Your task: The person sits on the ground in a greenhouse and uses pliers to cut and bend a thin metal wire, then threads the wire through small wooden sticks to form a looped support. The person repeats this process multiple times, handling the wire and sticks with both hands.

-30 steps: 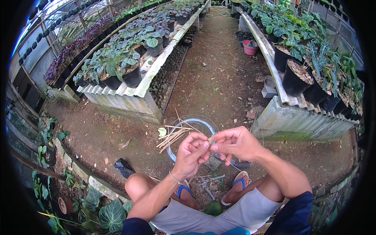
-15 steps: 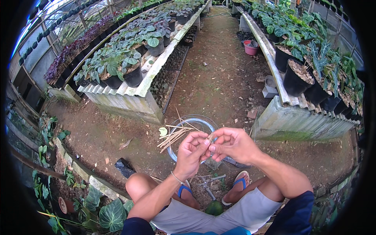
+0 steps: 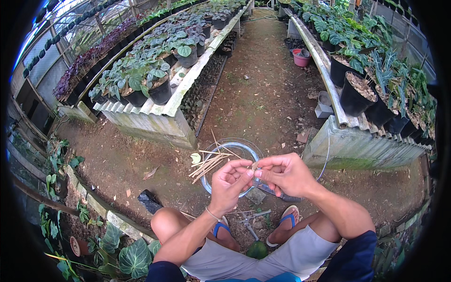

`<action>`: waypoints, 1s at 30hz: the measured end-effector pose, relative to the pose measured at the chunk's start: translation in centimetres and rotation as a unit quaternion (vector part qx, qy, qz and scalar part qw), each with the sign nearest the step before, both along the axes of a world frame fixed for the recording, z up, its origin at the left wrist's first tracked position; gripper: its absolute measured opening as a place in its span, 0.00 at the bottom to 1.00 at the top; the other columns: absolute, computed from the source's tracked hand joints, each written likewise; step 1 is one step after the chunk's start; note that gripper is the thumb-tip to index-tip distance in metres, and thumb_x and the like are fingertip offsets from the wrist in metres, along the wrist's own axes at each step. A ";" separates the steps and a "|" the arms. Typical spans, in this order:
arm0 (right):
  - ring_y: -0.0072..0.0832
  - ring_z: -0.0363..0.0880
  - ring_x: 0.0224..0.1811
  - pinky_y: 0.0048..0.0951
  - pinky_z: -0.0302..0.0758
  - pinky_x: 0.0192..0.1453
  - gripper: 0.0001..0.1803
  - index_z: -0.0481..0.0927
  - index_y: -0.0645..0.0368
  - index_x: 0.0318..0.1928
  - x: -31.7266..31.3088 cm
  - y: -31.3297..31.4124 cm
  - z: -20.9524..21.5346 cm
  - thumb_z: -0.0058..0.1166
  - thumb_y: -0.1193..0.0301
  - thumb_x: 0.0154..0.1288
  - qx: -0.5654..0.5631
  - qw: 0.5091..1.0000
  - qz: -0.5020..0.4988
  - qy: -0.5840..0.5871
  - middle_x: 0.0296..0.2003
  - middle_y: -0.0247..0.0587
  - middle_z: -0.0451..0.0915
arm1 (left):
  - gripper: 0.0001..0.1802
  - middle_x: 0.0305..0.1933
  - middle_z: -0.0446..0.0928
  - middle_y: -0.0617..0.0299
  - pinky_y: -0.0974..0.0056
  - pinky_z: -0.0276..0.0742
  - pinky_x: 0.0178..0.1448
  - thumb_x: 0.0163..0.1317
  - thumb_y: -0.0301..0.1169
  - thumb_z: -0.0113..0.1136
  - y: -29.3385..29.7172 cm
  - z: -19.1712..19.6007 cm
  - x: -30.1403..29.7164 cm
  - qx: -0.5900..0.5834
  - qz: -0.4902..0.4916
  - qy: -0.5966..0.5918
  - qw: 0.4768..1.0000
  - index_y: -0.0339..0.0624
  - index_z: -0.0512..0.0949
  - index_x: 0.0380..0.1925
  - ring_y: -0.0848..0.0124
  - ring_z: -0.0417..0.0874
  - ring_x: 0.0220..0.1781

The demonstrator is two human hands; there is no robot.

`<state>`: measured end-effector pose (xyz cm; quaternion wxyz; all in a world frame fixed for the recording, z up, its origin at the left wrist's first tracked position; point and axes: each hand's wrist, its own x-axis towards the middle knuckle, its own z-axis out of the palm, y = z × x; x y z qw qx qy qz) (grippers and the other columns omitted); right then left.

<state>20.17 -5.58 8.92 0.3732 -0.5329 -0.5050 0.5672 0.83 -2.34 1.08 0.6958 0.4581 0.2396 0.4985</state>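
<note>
In front of me, above a shiny coil of wire [image 3: 207, 184] on the ground, my left hand [image 3: 229, 184] and my right hand [image 3: 287, 175] meet with fingertips pinched. Between them is a small brownish piece [image 3: 254, 166], mostly covered by the fingers; its kind is unclear. A thin pale strand [image 3: 327, 152] arcs beside my right hand, and I cannot tell where it ends. Thin wooden sticks [image 3: 209, 165] lie across the coil's left side, next to a pale green leaf piece [image 3: 195, 158]. Between my feet lie grey-handled pruning shears [image 3: 251, 223].
Potted plants [image 3: 136, 84] crowd a corrugated bench [image 3: 141, 109] at left. More black pots [image 3: 358, 93] stand on the right bench. A dirt path [image 3: 256, 84] runs between them. A black plastic item [image 3: 149, 201] lies near my left knee, and a stone block [image 3: 256, 196] below the coil.
My right hand has shifted slightly right and its fingers have straightened a little. More of the small piece shows between the fingertips. The pale strand now bows out farther right.
</note>
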 end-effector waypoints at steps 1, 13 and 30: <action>0.14 0.77 0.21 0.21 0.73 0.20 0.16 0.85 0.68 0.57 0.0 -0.1 0.1 0.66 0.71 0.74 0.012 1.000 0.003 -0.013 0.33 0.37 0.88 | 0.16 0.39 0.84 0.65 0.76 0.77 0.37 0.73 0.26 0.67 0.1 0.0 -0.1 -0.004 -0.005 -0.005 1.000 0.34 0.80 0.57 0.81 0.83 0.36; 0.12 0.75 0.19 0.19 0.70 0.18 0.10 0.89 0.64 0.50 -0.3 -0.6 1.1 0.65 0.71 0.75 0.035 0.998 -0.001 -0.043 0.25 0.33 0.85 | 0.11 0.35 0.84 0.64 0.75 0.73 0.34 0.74 0.24 0.65 -0.5 0.2 0.2 0.030 0.009 -0.011 0.999 0.32 0.84 0.52 0.82 0.80 0.33; 0.12 0.77 0.21 0.18 0.72 0.18 0.08 0.89 0.66 0.45 -0.7 -1.0 0.9 0.69 0.73 0.71 0.004 0.999 -0.048 -0.010 0.27 0.34 0.85 | 0.09 0.41 0.80 0.64 0.73 0.77 0.39 0.73 0.23 0.66 -0.5 -0.3 0.2 0.053 0.024 0.011 0.998 0.31 0.85 0.50 0.80 0.82 0.37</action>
